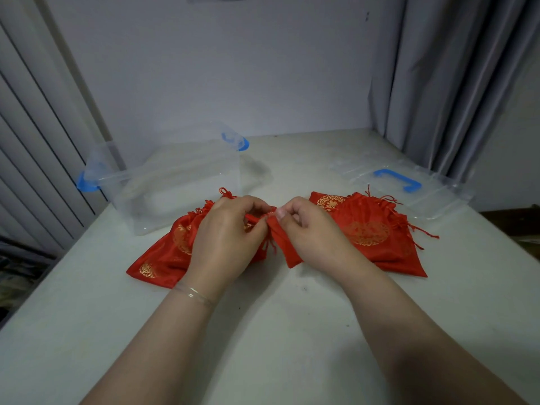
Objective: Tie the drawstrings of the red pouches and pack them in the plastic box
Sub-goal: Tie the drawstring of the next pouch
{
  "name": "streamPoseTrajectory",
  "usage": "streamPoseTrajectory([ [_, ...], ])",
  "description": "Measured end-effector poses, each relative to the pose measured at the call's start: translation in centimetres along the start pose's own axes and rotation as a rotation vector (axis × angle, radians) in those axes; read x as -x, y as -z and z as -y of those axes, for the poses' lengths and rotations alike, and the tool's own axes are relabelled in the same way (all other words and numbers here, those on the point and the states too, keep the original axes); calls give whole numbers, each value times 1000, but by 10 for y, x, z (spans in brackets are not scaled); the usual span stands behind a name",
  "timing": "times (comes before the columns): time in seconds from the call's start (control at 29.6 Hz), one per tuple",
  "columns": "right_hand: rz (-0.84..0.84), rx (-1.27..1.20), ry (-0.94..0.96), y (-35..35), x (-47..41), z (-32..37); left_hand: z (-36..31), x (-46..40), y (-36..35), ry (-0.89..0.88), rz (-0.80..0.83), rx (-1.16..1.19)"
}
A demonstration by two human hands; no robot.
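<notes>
A small red pouch (287, 248) hangs between my hands at the middle of the table. My left hand (225, 232) and my right hand (306, 226) both pinch its gathered top and drawstring, fingertips almost touching. Under my left hand lies a pile of red pouches (157, 258) with gold emblems. Another pile of red pouches (377, 232) lies to the right, drawstrings trailing. The clear plastic box (175, 182) with blue latches stands open behind the left pile.
The box's clear lid (409, 185) with a blue handle lies flat at the right rear of the white table (277, 331). Grey curtains hang at the right, a white wall stands behind. The table's left edge drops off near the box.
</notes>
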State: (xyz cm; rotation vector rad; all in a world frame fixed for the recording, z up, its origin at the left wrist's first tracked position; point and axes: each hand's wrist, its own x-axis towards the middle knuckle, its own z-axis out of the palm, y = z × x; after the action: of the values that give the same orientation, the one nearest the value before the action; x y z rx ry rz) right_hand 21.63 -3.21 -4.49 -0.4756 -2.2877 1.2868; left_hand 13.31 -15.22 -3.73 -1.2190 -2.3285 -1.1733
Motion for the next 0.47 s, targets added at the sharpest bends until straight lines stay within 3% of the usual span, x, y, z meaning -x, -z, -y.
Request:
streamPoseTrajectory([
  [0.17,-73,-155,-42,5,-5,-3,6,-2,-1,-129,-46,-35],
  [0.27,-35,-276,-75,6,-4,-3,4,-1,0,-172,-67,-2],
  [0.47,41,-384,-45,7,-1,0,8,0,0,-119,-75,-89],
])
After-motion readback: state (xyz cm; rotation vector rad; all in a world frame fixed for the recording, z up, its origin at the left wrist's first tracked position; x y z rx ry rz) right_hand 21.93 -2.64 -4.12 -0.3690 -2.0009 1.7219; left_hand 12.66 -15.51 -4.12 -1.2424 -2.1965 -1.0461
